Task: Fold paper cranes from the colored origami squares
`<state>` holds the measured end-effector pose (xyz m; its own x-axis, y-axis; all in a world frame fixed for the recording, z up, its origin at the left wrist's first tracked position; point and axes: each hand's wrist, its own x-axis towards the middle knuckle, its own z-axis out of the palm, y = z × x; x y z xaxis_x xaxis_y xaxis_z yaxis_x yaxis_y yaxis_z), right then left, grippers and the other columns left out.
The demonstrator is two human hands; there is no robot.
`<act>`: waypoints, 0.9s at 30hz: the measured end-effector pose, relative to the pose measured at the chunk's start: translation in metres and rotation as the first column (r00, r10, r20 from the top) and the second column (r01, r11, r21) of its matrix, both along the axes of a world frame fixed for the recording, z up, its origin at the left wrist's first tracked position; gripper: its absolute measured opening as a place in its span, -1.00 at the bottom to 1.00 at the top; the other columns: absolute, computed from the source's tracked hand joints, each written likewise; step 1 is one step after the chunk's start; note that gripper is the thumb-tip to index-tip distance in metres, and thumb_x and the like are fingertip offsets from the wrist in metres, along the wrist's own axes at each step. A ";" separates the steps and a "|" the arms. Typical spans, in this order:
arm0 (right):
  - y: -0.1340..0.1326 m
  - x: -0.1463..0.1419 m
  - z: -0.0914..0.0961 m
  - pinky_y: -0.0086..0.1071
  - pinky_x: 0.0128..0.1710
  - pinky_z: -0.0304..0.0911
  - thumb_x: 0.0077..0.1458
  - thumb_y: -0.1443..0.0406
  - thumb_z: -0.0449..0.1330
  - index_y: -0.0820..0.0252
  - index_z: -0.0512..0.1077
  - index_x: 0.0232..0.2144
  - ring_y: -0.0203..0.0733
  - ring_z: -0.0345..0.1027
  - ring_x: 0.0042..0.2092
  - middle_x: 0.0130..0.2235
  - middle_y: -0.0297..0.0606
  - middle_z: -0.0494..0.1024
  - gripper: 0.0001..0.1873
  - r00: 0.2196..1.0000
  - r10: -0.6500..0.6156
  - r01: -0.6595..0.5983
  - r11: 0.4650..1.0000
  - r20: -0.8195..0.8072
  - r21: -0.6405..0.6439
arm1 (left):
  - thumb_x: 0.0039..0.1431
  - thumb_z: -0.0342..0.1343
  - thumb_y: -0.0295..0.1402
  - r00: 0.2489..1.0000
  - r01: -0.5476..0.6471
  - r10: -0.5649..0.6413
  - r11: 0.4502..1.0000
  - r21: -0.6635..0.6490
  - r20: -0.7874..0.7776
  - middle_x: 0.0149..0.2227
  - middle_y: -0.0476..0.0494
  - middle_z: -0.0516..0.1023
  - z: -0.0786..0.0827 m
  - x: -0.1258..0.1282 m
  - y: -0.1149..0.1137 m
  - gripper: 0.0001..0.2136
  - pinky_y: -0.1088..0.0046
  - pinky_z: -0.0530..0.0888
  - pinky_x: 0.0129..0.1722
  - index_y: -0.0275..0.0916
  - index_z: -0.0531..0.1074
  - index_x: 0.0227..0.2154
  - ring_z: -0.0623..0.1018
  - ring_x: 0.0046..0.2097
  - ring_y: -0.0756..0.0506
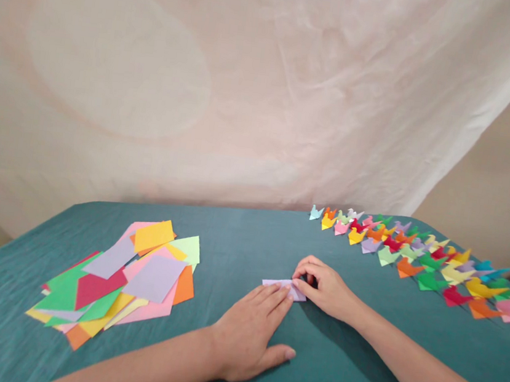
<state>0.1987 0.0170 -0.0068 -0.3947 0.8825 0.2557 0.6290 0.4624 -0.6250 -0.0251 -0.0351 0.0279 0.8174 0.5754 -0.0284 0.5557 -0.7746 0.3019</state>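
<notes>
A small folded sheet of lilac paper (298, 294) lies on the green cloth in front of me. My left hand (250, 333) rests flat over its near left part, fingers stretched out and the thumb spread away to the right. At the paper's upper right edge, my right hand (324, 287) has thumb and index finger pinched together on it. The left fingers cover part of the paper, so its exact folded shape is partly hidden.
To the left sits a loose pile of coloured paper sheets (153, 279). Several rows of folded paper birds (408, 268) stand at the right side of the cloth-covered table (230, 237). Behind the table hangs a pale sheet (244, 90).
</notes>
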 end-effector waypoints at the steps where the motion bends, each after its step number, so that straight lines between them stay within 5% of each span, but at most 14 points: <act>1: 0.000 0.000 0.000 -0.43 -0.42 0.18 0.04 0.35 0.12 0.18 0.42 -0.43 -0.37 0.22 -0.47 -0.29 -0.31 0.39 -0.92 1.000 0.001 -0.001 1.000 -0.002 -0.004 | 0.24 -0.31 0.02 1.000 -0.001 0.001 1.000 0.001 0.003 0.29 -0.27 -0.11 0.000 0.000 0.000 -0.35 0.19 -0.04 0.24 -0.34 -0.08 0.24 -0.06 0.29 -0.23; 27: 0.003 0.004 0.004 -0.43 -0.39 0.21 0.02 0.41 0.08 0.21 0.38 -0.46 -0.35 0.25 -0.43 -0.31 -0.29 0.37 -0.91 1.000 0.011 -0.013 0.999 -0.028 -0.043 | 0.24 -0.21 -0.04 1.000 -0.010 0.009 0.999 0.032 0.030 0.26 -0.25 0.04 0.002 0.001 0.005 -0.41 0.17 0.03 0.22 -0.29 -0.02 0.22 0.06 0.26 -0.22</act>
<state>0.2023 0.0202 -0.0029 -0.3985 0.8882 0.2287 0.6056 0.4421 -0.6617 -0.0245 -0.0306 0.0303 0.8120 0.5834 0.0147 0.5543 -0.7788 0.2936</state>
